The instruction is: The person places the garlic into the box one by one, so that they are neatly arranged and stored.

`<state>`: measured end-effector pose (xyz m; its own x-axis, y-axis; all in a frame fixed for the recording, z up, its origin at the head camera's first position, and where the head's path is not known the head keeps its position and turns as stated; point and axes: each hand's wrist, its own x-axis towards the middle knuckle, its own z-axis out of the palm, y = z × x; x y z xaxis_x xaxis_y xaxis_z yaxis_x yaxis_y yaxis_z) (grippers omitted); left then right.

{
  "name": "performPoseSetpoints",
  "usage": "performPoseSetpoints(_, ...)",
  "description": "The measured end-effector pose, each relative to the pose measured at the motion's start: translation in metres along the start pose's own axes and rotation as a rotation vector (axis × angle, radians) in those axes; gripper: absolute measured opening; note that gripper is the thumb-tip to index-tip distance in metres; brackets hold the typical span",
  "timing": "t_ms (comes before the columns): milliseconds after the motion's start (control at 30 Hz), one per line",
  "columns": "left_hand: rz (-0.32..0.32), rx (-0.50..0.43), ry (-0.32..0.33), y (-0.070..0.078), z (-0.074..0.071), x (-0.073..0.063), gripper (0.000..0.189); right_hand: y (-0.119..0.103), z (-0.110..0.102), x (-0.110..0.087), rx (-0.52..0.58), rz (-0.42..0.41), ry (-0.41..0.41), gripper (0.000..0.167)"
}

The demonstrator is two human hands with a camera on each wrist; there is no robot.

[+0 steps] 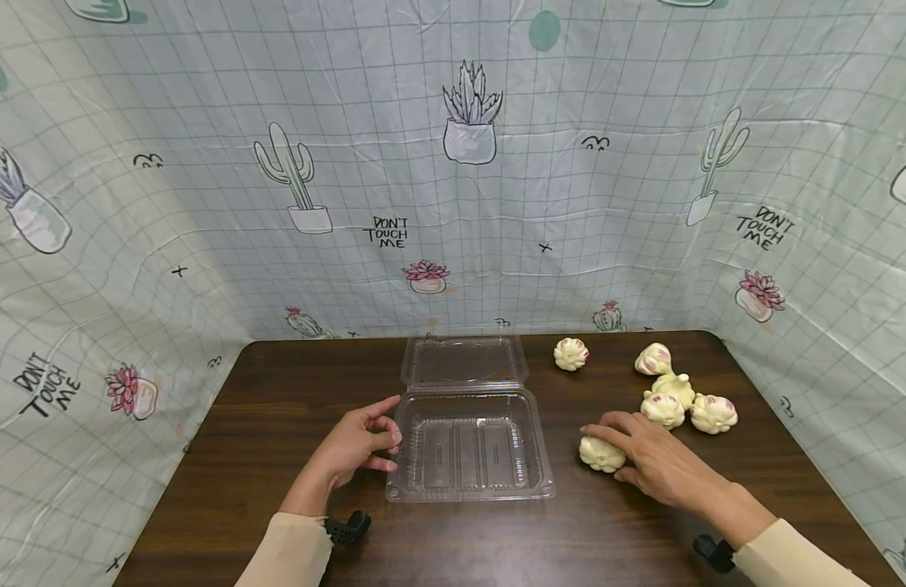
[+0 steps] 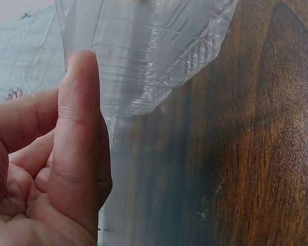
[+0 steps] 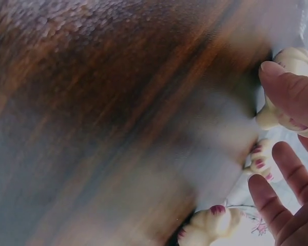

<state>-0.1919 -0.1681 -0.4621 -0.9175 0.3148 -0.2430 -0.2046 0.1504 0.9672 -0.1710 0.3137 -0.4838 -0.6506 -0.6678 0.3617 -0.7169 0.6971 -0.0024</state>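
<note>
A clear plastic clamshell container lies with its lid folded back. At its left side, my left hand pinches the rim, and the thumb overlaps the clear wall in the left wrist view. To the right of the container, my right hand grips a garlic bulb from above. That bulb, cream with purple marks, shows partly behind the thumb in the right wrist view. The other fingers spread away from the thumb there.
Several more garlic bulbs sit in a group at the right, beyond my right hand. A single bulb stands near the back edge, right of the lid. Patterned cloth surrounds the dark wooden table at the back and sides.
</note>
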Motion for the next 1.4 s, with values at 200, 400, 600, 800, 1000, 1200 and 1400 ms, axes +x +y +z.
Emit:
performPoseSetpoints(200, 0.002, -0.001, 0.000, 0.000, 0.000, 0.000, 0.070, 0.002, 0.003, 0.000, 0.003, 0.027, 0.005, 0.084)
performPoseSetpoints(400, 0.003, -0.001, -0.001, -0.001, 0.001, 0.000, 0.070, 0.003, 0.008, 0.000, 0.020, 0.050, 0.047, 0.079)
performPoseSetpoints(600, 0.002, -0.002, 0.003, -0.001, 0.001, -0.001, 0.070, 0.002, 0.015, 0.003, 0.066, 0.101, 0.115, 0.077)
performPoseSetpoints(800, -0.002, 0.003, 0.011, -0.001, 0.001, -0.001, 0.070, -0.006, 0.014, 0.009, 0.210, 0.225, 0.112, 0.072)
performPoseSetpoints(1000, -0.006, 0.001, 0.011, 0.000, 0.000, -0.001, 0.070, -0.014, 0.008, 0.014, 0.364, 0.407, 0.015, 0.066)
performPoseSetpoints(1200, 0.000, -0.005, 0.005, -0.001, 0.000, -0.001, 0.070, -0.017, 0.006, 0.017, 0.456, 0.502, 0.016, 0.067)
performPoseSetpoints(1400, -0.005, -0.005, 0.014, -0.001, 0.000, 0.000, 0.069, -0.020, 0.007, 0.020, 0.491, 0.560, 0.076, 0.071)
